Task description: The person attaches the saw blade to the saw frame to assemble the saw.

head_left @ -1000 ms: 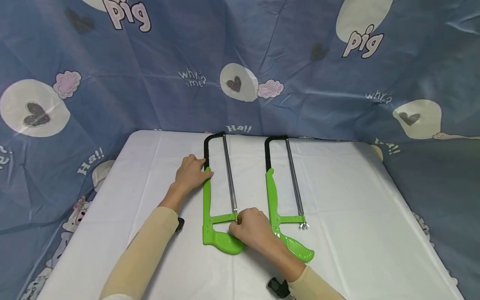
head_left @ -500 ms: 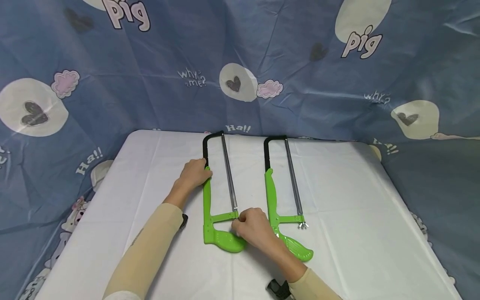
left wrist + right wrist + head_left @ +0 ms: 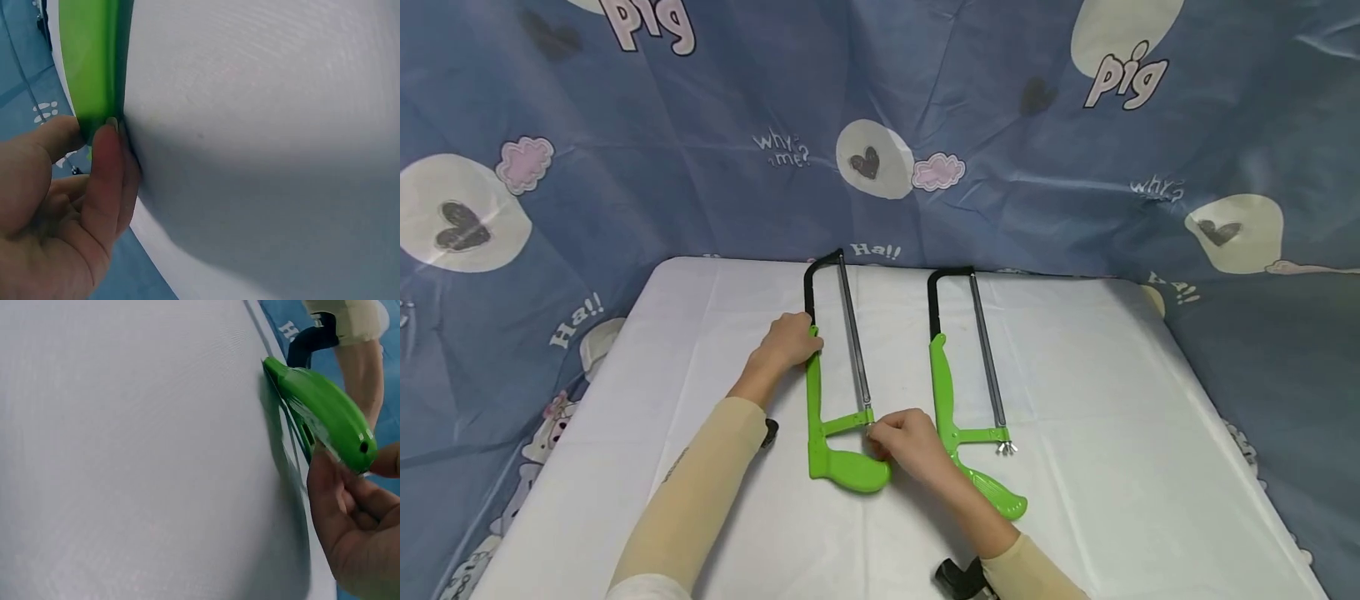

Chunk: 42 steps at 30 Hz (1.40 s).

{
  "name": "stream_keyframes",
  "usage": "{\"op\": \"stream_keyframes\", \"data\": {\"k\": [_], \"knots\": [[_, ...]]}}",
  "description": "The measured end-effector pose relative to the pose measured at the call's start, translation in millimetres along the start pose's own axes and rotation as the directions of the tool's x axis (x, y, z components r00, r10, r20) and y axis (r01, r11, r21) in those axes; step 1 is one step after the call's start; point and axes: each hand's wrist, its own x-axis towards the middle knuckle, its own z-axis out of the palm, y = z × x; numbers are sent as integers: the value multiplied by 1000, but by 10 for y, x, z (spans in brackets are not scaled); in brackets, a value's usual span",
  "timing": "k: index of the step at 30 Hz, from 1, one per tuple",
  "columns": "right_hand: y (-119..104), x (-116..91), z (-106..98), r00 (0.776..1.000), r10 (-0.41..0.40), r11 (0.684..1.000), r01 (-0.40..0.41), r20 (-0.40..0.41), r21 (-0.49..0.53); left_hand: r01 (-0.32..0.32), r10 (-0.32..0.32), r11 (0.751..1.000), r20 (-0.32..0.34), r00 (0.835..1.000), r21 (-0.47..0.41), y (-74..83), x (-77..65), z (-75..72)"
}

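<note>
Two hacksaws with green handles, black front frames and grey blades are side by side at the white table. On the left hacksaw (image 3: 814, 400), my left hand (image 3: 781, 343) pinches the frame where green meets black. The left wrist view shows thumb and fingers on either side of the green frame (image 3: 90, 62). My right hand (image 3: 912, 446) has its fingertips at the blade-tension end, just above the handle (image 3: 853, 472), where they cover the wing nut. In the right wrist view the green grip (image 3: 328, 412) partly hides those fingertips.
The right hacksaw (image 3: 943, 379) lies flat, its wing nut (image 3: 1007, 447) showing; my right forearm crosses near its handle. A white cloth covers the table (image 3: 1112, 417). Blue printed fabric (image 3: 1015, 150) rises behind and around it.
The left hacksaw has shifted slightly up in the head view, its tip now overlapping the blue fabric. My left fingers have drawn in around the frame; the right hand has followed slightly upward.
</note>
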Motion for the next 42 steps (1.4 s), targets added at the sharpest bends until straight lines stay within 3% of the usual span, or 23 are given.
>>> {"op": "stream_keyframes", "data": {"k": [3, 7, 11, 15, 20, 23, 25, 26, 28, 29, 31, 34, 35, 36, 38, 42], "knots": [[28, 18, -13, 996, 40, 982, -53, 75, 181, -3, 3, 1000, 6, 1000, -9, -12, -12, -13], [39, 37, -42, 982, 57, 926, -120, 182, 357, -17, 18, 1000, 5, 1000, -19, -14, -15, -19], [63, 61, -58, 965, 65, 882, -174, 253, 437, -33, 33, 999, 3, 999, -28, -14, -22, -26], [69, 70, -66, 959, 71, 877, -191, 275, 440, -27, 27, 999, -4, 1000, -22, -13, -22, -34], [-14, 44, -53, 973, 54, 930, -131, 224, 345, -37, 37, 999, -10, 999, -26, -16, -19, -44], [-103, -2, -35, 993, 9, 991, -25, 121, 133, -39, 39, 999, -1, 999, -32, -15, -27, -44], [-163, -42, -18, 998, -48, 998, 50, 47, -39, -36, 36, 999, 8, 999, -31, -14, -34, -42], [-189, -61, -11, 995, -96, 986, 97, 10, -134, -33, 34, 999, 12, 999, -30, -15, -38, -42], [-230, -96, 13, 977, -210, 929, 187, -40, -320, -33, 34, 999, 14, 999, -22, -17, -44, -40], [-243, -111, 25, 958, -283, 877, 239, -47, -417, -34, 35, 999, 13, 999, -18, -19, -44, -39], [-264, -134, 44, 901, -433, 720, 321, -36, -615, -36, 36, 999, 8, 999, -10, -23, -43, -35], [-280, -151, 62, 797, -603, 434, 357, 27, -827, -35, 35, 999, 6, 999, -2, -21, -37, -31], [-289, -153, 64, 771, -634, 359, 358, 56, -862, -33, 33, 999, 7, 999, -3, -19, -33, -31], [-300, -153, 65, 753, -652, 303, 358, 81, -883, -26, 26, 1000, 9, 1000, -7, -13, -31, -30], [-322, -143, 70, 735, -668, 219, 349, 121, -911, -15, 16, 1000, 14, 1000, -10, -3, -30, -32], [-386, -119, 92, 731, -668, 132, 303, 141, -944, -5, 5, 1000, 20, 1000, -13, 12, -37, -37]]}}
